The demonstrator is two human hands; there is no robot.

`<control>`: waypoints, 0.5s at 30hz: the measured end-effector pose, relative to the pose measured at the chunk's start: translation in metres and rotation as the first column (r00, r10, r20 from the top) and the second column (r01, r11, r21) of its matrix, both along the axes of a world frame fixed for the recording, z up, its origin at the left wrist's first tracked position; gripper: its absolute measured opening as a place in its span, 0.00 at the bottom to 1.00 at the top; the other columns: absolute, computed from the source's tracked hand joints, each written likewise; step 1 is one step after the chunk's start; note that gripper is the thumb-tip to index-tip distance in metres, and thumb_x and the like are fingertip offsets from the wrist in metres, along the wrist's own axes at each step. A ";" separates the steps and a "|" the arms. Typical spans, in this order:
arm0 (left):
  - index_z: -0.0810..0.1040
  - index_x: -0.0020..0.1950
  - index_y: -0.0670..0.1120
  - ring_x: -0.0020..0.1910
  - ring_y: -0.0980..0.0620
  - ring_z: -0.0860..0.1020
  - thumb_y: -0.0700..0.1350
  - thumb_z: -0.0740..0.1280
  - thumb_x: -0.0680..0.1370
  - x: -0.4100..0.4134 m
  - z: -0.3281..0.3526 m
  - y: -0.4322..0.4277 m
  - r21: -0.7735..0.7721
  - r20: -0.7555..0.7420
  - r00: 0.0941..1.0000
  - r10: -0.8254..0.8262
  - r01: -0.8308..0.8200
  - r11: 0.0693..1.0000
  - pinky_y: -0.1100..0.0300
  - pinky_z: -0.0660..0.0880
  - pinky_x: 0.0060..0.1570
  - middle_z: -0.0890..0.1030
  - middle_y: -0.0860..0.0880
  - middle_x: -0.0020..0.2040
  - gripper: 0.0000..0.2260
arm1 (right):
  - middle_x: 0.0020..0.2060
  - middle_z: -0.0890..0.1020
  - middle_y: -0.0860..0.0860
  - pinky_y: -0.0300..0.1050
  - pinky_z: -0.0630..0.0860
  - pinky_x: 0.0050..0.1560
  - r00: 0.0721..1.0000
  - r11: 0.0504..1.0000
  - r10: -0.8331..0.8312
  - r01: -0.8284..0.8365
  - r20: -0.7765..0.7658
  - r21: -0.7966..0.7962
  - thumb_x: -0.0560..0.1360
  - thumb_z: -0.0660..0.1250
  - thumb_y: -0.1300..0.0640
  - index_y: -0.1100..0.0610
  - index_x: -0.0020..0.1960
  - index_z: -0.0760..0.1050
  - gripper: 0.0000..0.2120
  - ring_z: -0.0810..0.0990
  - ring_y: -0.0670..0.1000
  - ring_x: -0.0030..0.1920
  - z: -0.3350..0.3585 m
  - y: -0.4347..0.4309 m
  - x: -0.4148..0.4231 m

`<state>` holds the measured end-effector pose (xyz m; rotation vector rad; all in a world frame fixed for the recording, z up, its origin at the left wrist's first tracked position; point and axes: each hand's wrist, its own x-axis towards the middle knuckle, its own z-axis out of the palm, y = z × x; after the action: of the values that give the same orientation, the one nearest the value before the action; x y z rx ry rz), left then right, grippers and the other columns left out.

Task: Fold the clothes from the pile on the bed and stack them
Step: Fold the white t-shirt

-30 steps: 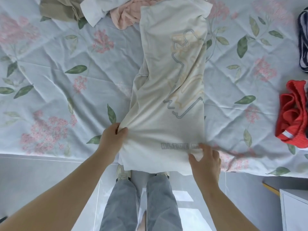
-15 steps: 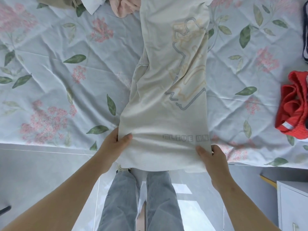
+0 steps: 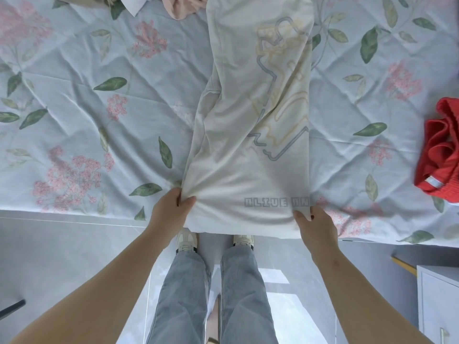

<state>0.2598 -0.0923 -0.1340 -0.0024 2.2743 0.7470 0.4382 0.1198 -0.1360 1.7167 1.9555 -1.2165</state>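
Note:
A cream T-shirt (image 3: 250, 135) with a line-drawn print lies lengthwise on the floral bed (image 3: 99, 100), folded into a long narrow strip, its hem hanging over the near edge. My left hand (image 3: 171, 209) pinches the hem's left corner, bunching the cloth. My right hand (image 3: 315, 224) grips the hem's right corner below the grey lettering. The pile of clothes (image 3: 178, 6) sits at the top edge, a pink piece, a white piece and an olive piece showing.
A red garment (image 3: 439, 150) lies crumpled at the bed's right edge. A white cabinet (image 3: 437, 299) stands at the lower right on the grey floor. My legs and shoes are below the bed's edge.
Both hands have pulled the T-shirt's hem toward me and taken a firmer hold on its corners. The view has shifted so the pile sits higher in frame.

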 end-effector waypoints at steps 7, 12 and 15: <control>0.69 0.49 0.45 0.41 0.52 0.69 0.52 0.62 0.78 0.015 -0.005 -0.009 -0.045 -0.010 0.987 -0.157 0.157 0.987 0.57 0.68 0.41 0.69 0.45 0.49 0.10 | 0.35 0.76 0.48 0.53 0.71 0.49 0.997 0.998 -0.024 0.028 0.072 -0.049 0.76 0.63 0.44 0.52 0.46 0.73 0.11 0.75 0.55 0.43 -0.003 0.001 0.000; 0.74 0.51 0.48 0.47 0.51 0.70 0.50 0.69 0.75 0.020 -0.002 -0.021 -0.154 0.021 0.945 -0.327 0.326 0.933 0.63 0.66 0.40 0.70 0.53 0.47 0.09 | 0.45 0.80 0.51 0.59 0.73 0.56 0.995 0.998 0.016 -0.011 0.099 -0.059 0.75 0.64 0.44 0.53 0.53 0.74 0.14 0.75 0.58 0.52 0.002 0.000 -0.002; 0.75 0.51 0.51 0.44 0.51 0.77 0.51 0.66 0.77 0.004 0.006 -0.035 -0.085 0.192 0.929 -0.315 0.336 0.938 0.61 0.73 0.41 0.79 0.51 0.44 0.07 | 0.48 0.79 0.53 0.59 0.72 0.57 0.989 0.995 0.076 -0.067 0.126 -0.072 0.77 0.62 0.46 0.55 0.54 0.73 0.14 0.74 0.60 0.54 0.003 0.002 -0.002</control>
<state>0.2633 -0.1268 -0.1277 0.2411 2.0746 0.4198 0.4359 0.1213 -0.1325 1.6346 1.8629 -1.1052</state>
